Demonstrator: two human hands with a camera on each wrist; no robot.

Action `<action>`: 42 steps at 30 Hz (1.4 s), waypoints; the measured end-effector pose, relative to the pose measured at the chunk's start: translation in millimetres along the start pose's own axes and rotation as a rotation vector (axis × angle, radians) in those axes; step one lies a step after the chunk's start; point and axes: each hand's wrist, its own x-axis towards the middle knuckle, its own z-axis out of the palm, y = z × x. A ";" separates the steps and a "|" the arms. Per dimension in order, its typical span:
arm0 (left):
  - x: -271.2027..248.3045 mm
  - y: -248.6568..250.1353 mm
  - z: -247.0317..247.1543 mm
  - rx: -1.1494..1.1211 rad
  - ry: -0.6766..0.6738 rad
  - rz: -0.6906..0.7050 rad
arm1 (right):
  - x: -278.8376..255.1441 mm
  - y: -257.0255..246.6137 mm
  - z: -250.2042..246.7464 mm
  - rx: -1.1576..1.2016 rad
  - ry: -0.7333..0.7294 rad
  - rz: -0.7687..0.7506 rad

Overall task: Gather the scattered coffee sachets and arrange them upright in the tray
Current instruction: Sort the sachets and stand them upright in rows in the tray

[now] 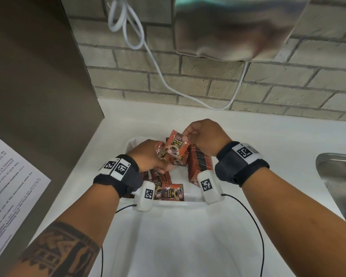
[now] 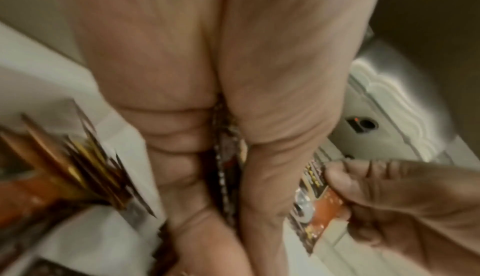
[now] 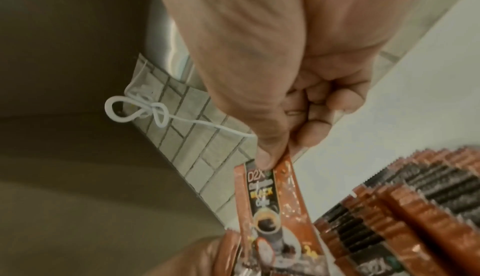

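Head view: right hand (image 1: 203,134) pinches raised sachet (image 1: 175,144).

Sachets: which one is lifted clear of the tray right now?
The sachet pinched at its top by the right hand; the others stand packed in the row or lie flat in the tray.

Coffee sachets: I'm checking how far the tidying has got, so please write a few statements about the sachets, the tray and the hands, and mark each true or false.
1. The right hand pinches a sachet by its top edge. True.
2. A row of sachets stands upright on the tray's right side. True.
3. The tray sits inside the sink. False: it rests on the white counter; the sink is apart, to the right.
4. The left hand holds nothing. False: its grip is on several sachets.
5. Every sachet already stands upright. False: loose sachets lie flat near the tray's front.
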 end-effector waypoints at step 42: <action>64.2 -16.1 28.4 0.504 -0.310 -0.327 | 24.4 27.6 41.6 -0.527 -0.095 0.053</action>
